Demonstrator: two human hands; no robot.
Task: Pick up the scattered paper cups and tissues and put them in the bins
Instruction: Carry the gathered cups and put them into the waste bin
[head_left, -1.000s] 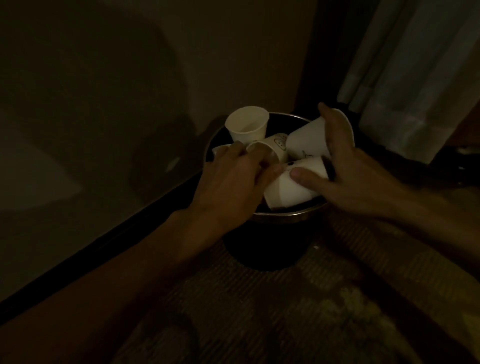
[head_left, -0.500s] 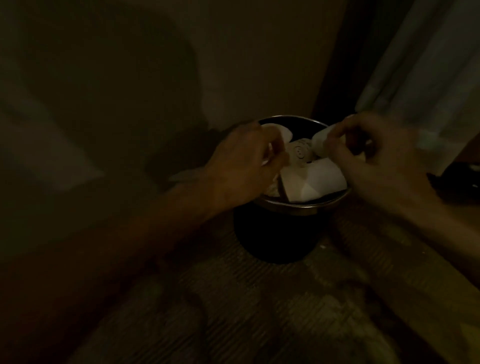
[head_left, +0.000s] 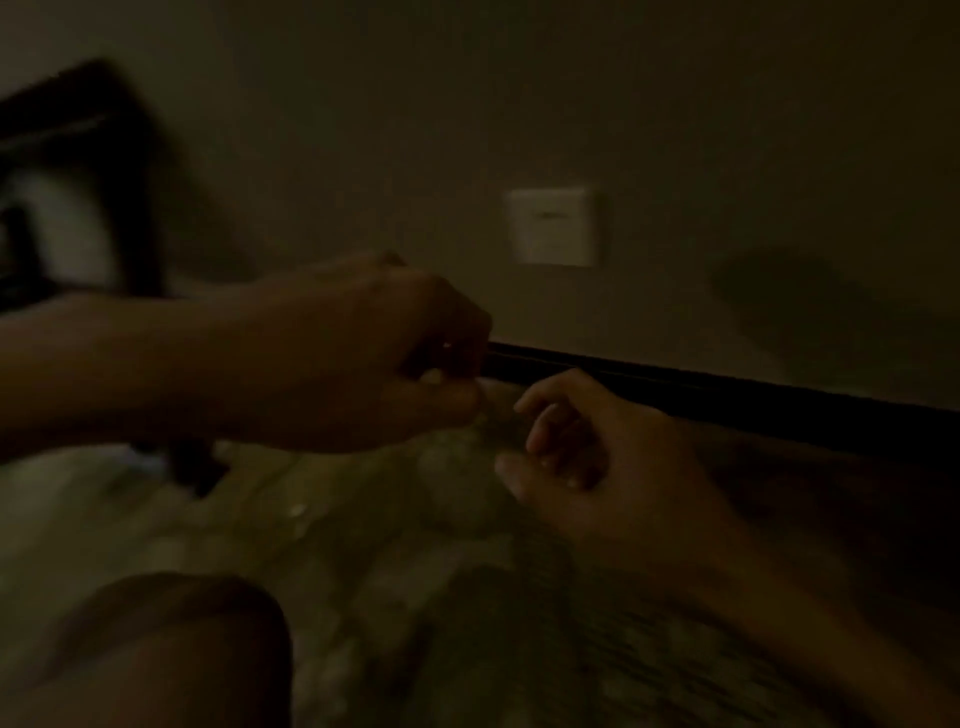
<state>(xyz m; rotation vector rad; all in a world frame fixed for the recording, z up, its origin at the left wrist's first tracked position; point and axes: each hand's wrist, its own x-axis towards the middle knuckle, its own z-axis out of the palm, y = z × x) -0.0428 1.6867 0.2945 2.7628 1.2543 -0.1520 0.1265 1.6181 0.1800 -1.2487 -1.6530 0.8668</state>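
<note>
The left hand (head_left: 358, 358) sits left of the right hand (head_left: 618, 467), both over the patterned carpet (head_left: 374, 551). Behind them the dark skirting strip (head_left: 727, 397) lines the plain wall (head_left: 701, 119), the pale square wall plate (head_left: 553, 227) above it.

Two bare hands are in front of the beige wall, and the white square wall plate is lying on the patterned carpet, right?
Not quite. The white square wall plate is fixed on the beige wall, above the dark baseboard, not lying on the patterned carpet. The head view shows it. The rest is right.
</note>
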